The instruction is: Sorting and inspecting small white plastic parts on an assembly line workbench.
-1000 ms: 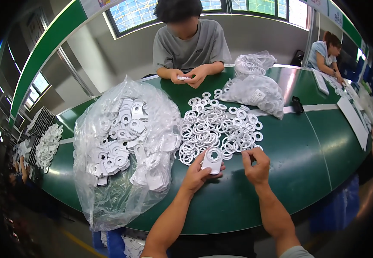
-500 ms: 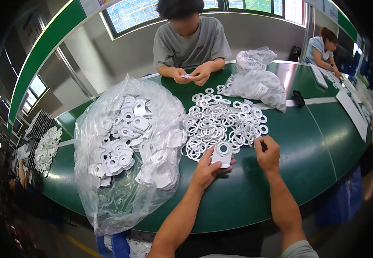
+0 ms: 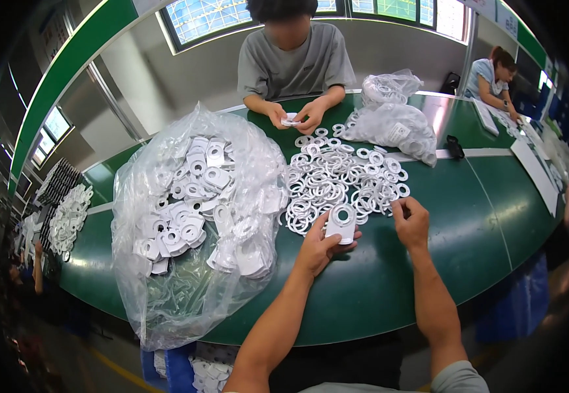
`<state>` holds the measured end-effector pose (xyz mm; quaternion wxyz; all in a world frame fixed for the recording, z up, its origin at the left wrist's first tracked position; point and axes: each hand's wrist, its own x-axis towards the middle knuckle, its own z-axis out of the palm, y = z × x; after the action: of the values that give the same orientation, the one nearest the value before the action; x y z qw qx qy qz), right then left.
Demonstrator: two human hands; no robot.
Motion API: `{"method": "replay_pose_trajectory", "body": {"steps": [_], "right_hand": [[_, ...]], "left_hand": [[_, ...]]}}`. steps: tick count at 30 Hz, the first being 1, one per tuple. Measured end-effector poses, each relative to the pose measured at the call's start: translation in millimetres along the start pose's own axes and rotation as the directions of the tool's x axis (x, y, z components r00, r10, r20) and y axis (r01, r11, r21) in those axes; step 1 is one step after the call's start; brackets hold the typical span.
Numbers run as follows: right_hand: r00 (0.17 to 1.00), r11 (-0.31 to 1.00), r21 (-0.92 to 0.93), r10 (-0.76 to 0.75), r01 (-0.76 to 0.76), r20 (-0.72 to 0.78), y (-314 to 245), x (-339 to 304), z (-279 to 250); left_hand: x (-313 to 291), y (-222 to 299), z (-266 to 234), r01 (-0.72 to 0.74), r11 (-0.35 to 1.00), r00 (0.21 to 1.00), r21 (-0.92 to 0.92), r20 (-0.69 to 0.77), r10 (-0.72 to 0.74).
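Note:
My left hand [image 3: 316, 251] is closed around the lower part of a white flat plastic piece [image 3: 341, 226] with a rounded top and a round hole, held upright over the table. Just beyond it lies a loose heap of white rings [image 3: 327, 173]. My right hand [image 3: 413, 224] is at the heap's right edge, its thumb and forefinger pinched together near the rings. What those fingertips hold, if anything, I cannot make out. To the left, a big clear plastic bag [image 3: 166, 314] lies open, with many similar white holed pieces [image 3: 183, 223] inside.
Across the green table [image 3: 455, 262] a person in a grey shirt [image 3: 294, 65] handles a white piece. Bagged rings [image 3: 396, 128] and a small black object [image 3: 455, 147] lie beyond the heap. Another person [image 3: 491, 78] sits far right. More white parts [image 3: 70, 219] are piled far left.
The view has shifted slightly. My left hand still holds the white piece, and my right hand stays by the ring heap. The person opposite has tilted their piece flatter.

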<state>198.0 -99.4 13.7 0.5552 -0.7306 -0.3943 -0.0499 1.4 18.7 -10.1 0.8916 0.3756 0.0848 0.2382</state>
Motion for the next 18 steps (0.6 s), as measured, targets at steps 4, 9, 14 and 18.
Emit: {"method": "replay_pose_trajectory", "body": {"steps": [4,9,14,18], "right_hand": [[1.000,1.000,0.010,-0.019,0.019,-0.013,-0.4,-1.1,-3.5],[0.999,1.000,0.021,0.006,-0.005,-0.037,4.5,6.4,-9.7],[0.996,0.997,-0.017,0.076,-0.077,-0.045,15.4,16.3,-14.3],[0.996,0.996,-0.029,0.082,-0.083,-0.035,15.5,13.9,-15.4]], "left_hand": [[-1.8,-1.1,5.2,-0.029,0.999,0.999,0.021,-0.023,0.029],[-0.5,2.7,6.6,-0.040,0.999,0.999,-0.016,-0.035,0.039],[0.9,5.1,7.9,-0.094,0.995,0.991,0.021,-0.093,0.095],[0.5,4.2,5.5,-0.092,0.996,0.992,0.007,-0.090,0.092]]}}
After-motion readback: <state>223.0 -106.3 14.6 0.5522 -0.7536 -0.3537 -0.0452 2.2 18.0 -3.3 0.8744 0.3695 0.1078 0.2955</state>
